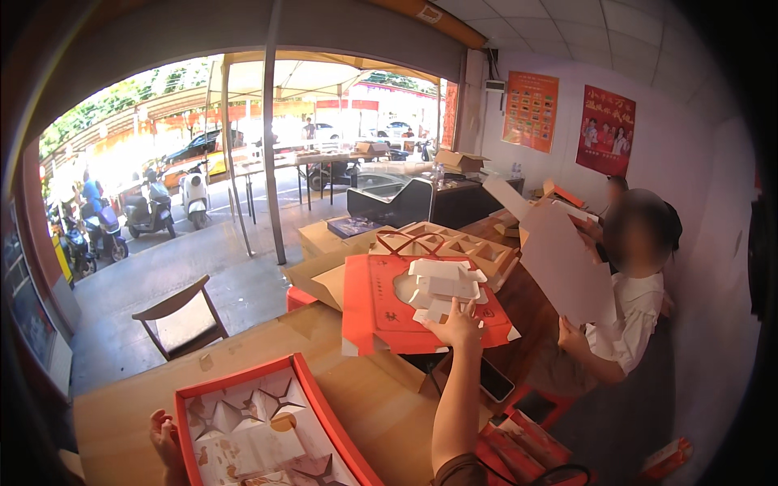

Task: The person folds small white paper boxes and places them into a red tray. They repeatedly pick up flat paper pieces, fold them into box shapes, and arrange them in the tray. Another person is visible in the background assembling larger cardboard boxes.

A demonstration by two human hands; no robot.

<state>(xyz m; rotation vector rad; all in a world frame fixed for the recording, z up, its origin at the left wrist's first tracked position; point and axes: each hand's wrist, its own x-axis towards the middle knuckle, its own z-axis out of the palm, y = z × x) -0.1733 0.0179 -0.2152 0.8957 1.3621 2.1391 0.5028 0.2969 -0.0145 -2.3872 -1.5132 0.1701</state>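
Observation:
My right hand (455, 326) reaches forward with thumb and fingers spread, its fingertips at the near edge of some white folded paper inserts (444, 283). These lie stacked on a flat red gift box sleeve (369, 304) with a cut-out window. At the lower left, my left hand (164, 437) is beside the left wall of an open red box (180, 409), fingers loosely bent and nothing seen in them. Inside that box are white patterned dividers (231, 413) with star-shaped folds. Part of the left hand is hidden by the box wall.
A phone (496, 379) lies right of my forearm. Opposite, a co-worker holds a large white sheet (567, 263). Brown cartons (320, 271) and a compartment tray (466, 247) stand behind the sleeve. Red boxes (527, 445) sit low right; a chair (182, 320) stands left.

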